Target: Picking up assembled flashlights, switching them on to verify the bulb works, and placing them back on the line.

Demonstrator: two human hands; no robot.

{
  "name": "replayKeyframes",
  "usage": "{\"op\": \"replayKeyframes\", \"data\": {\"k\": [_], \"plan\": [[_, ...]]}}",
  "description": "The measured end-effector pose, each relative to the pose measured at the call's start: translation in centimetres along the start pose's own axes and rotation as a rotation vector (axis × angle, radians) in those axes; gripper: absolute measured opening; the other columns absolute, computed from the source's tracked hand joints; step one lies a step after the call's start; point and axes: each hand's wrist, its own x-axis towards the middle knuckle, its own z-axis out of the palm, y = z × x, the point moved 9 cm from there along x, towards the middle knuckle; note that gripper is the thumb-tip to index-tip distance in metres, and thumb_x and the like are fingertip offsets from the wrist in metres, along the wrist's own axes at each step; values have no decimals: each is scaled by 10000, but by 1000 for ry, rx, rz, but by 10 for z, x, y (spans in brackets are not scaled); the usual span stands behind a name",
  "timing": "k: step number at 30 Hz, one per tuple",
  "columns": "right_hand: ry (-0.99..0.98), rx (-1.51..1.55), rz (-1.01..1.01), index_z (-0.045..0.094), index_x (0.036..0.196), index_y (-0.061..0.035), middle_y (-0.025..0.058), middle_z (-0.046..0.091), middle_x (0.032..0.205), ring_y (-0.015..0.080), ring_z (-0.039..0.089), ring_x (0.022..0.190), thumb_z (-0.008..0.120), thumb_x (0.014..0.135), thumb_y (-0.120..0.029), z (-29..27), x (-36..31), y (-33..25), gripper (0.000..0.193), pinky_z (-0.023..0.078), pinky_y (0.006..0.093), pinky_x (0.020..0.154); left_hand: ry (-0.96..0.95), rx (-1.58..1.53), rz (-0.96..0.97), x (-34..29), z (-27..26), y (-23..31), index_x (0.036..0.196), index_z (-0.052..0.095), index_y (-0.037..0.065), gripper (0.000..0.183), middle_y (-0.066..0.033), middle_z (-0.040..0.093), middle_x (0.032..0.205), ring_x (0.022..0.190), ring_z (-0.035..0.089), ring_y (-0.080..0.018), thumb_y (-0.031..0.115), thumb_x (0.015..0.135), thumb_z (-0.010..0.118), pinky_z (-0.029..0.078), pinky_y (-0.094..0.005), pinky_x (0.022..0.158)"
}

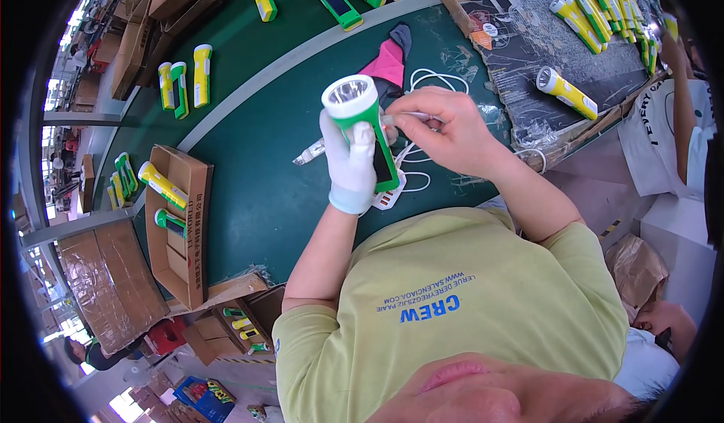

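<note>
My left hand (351, 168), in a white glove, is wrapped around a green flashlight (365, 112) with a white head. It is held upright, lens up, with its dark panel partly showing. My bare right hand (452, 130) is closed in a pinch at the flashlight's right side, on what looks like the end of a white cable (450, 75). A small red glow shows by the fingertips; the contact point itself is hidden. Below the flashlight lies a white power strip (387, 199). A clear and white slim object (309, 153) lies left of the glove.
A pink and grey cloth (387, 62) lies behind the flashlight. To the left stands a cardboard box (197, 234) with flashlights in it. Several yellow and green flashlights (202, 76) stand across the metal rail. More lie on the dark board (520, 61) at right, beside another person's arm (682, 113).
</note>
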Motion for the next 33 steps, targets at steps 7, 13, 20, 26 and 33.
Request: {"op": "replayKeyframes", "data": {"k": [7, 13, 20, 26, 33], "plan": [[-56, 206, 76, 685, 960, 6, 43, 652, 879, 69, 606, 768, 615, 895, -34, 5, -8, 19, 103, 479, 206, 638, -249, -503, -382, -15, 28, -8, 1296, 432, 38, 887, -99, 584, 786, 616, 567, -171, 786, 823, 384, 494, -301, 564], [435, 384, 271, 660, 1033, -2, 16, 670, 900, 72, 612, 824, 697, 850, -105, -80, -10, 103, 213, 490, 215, 733, -87, -249, 92, -3, 15, 40, 1206, 456, 31, 680, -90, 555, 797, 733, 573, -172, 640, 903, 457, 494, -321, 677], [-111, -262, 66, 592, 1131, -10, 57, 592, 892, 85, 511, 627, 879, 614, -245, 8, -24, 8, 637, 427, 219, 577, 126, -176, 41, 13, 8, -6, 1184, 431, 49, 338, -91, 560, 999, 899, 582, -194, 326, 994, 467, 495, -356, 823], [203, 327, 76, 663, 924, -33, 57, 681, 812, 102, 629, 679, 688, 862, -240, -97, 13, 21, 218, 511, 251, 619, -61, 17, 8, 18, 6, 0, 1419, 286, 14, 682, -147, 476, 1295, 1157, 521, -212, 460, 953, 509, 443, -326, 939], [144, -664, 319, 685, 909, 3, 85, 673, 745, 137, 622, 665, 743, 763, -435, -160, 68, 81, 465, 472, 311, 624, 258, -29, -131, 78, -134, -19, 1352, 422, 43, 546, -96, 547, 1191, 1024, 566, -210, 352, 932, 583, 469, -342, 834]]}}
